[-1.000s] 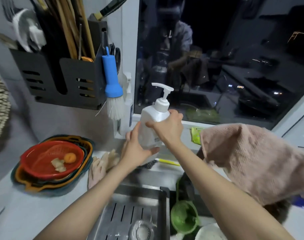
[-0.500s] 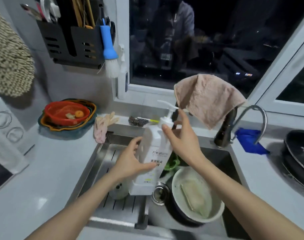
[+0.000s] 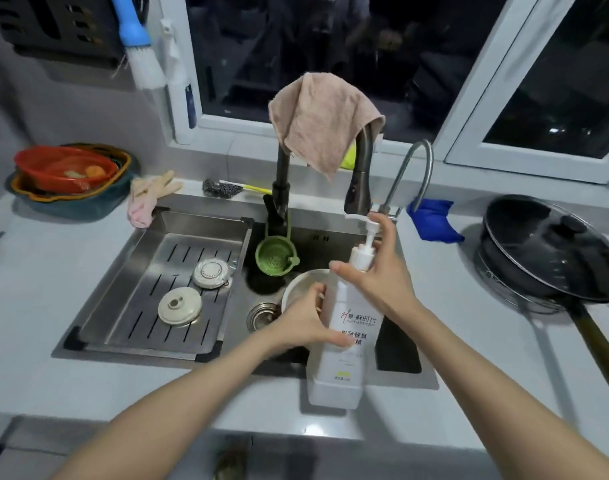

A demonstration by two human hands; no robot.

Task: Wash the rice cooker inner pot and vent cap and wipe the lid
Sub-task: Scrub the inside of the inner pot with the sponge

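Tall white plastic pump bottle, centre right: my left hand is gripping its body, my right hand curling round its neck. Pale round inner pot is sitting half-hidden in the steel sink basin behind it. Probably rigid, slick when wet; I am judging the rim the safest hold.

Inner pot, pale rim, upright in sink basin, mostly hidden, vent cap, probably the holed cream disc, flat on drain tray, second cream disc near it.
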